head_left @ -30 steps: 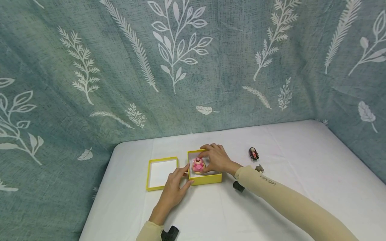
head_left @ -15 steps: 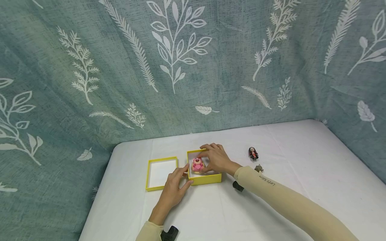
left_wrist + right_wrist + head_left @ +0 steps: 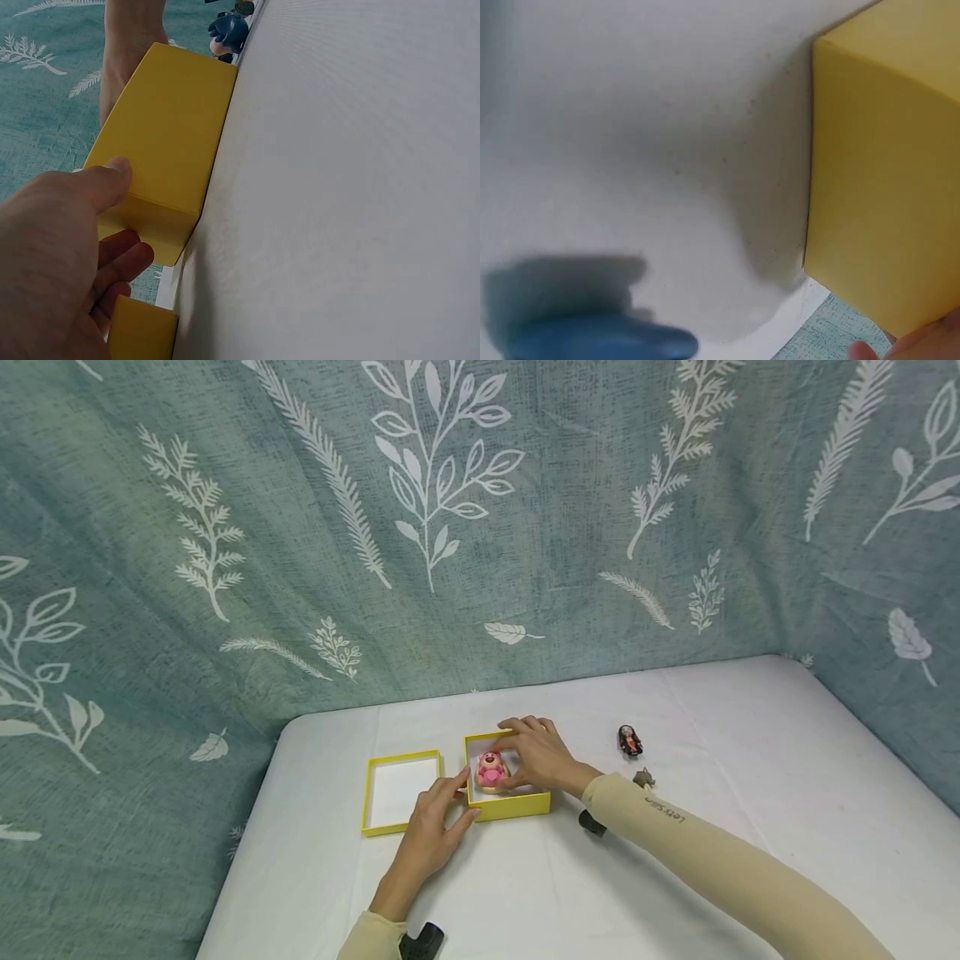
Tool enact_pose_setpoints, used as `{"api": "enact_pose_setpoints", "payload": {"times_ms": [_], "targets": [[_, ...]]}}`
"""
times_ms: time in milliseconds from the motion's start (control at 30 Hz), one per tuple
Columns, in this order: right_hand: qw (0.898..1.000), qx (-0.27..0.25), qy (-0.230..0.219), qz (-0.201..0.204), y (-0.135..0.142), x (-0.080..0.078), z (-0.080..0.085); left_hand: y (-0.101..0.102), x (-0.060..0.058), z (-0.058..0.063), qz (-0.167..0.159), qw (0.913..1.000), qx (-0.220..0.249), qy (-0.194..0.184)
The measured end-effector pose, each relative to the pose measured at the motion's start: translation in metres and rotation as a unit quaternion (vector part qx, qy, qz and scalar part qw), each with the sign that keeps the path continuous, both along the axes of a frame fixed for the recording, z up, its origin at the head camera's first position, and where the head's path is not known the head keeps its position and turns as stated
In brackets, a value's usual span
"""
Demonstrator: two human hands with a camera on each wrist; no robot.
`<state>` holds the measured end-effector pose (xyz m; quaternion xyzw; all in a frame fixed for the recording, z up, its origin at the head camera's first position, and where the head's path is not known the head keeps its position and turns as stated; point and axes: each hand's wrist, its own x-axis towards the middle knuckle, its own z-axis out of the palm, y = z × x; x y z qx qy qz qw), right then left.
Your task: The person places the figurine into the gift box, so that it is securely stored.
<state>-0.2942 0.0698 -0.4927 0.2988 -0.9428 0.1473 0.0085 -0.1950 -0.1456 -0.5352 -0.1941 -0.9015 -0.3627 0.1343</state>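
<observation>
A yellow box (image 3: 513, 808) with a white inside stands open on the white table. Inside it lies a pink bear figurine (image 3: 491, 770), face up. My right hand (image 3: 542, 756) reaches over the box's right side and holds the figurine, thumb at its lower edge and fingertips at its top. At the left front corner my left hand (image 3: 431, 831) grips the box. In the left wrist view its thumb presses the front wall, and the fingers curl at the left wall. In the right wrist view the yellow box (image 3: 885, 172) fills the right side; the figurine is hidden there.
The box's yellow-rimmed lid (image 3: 401, 829) lies inside up, left of the box. On the right are a dark-haired figurine (image 3: 630, 742) and a small greyish one (image 3: 644, 778), partly behind the right sleeve. A patterned green curtain (image 3: 450, 652) hangs behind the table.
</observation>
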Motion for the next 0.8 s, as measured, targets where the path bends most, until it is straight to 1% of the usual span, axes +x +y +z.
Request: {"api": "enact_pose_setpoints", "payload": {"times_ms": [100, 200, 333, 500, 667, 800], "targets": [[1.0, -0.007, -0.006, 0.006, 0.002, 0.001, 0.003, 0.001, 0.0, 0.0, -0.002, 0.9999, 0.0, 0.011], [1.0, -0.024, -0.006, 0.011, 0.005, 0.003, 0.006, 0.001, 0.0, 0.0, -0.002, 0.9998, 0.001, 0.021], [0.998, -0.055, -0.006, 0.007, 0.011, 0.008, 0.012, 0.001, 0.0, 0.0, -0.001, 0.9999, 0.002, 0.014], [0.996, -0.083, -0.019, 0.0, 0.018, 0.013, 0.016, 0.0, -0.001, 0.001, 0.002, 0.9999, -0.002, 0.01], [0.996, -0.084, -0.025, 0.006, 0.021, 0.015, 0.013, 0.0, 0.0, 0.0, 0.004, 1.0, -0.001, 0.007], [0.997, -0.079, -0.016, 0.009, 0.022, 0.016, 0.008, 0.001, 0.001, 0.0, 0.001, 1.0, 0.0, 0.005]]}}
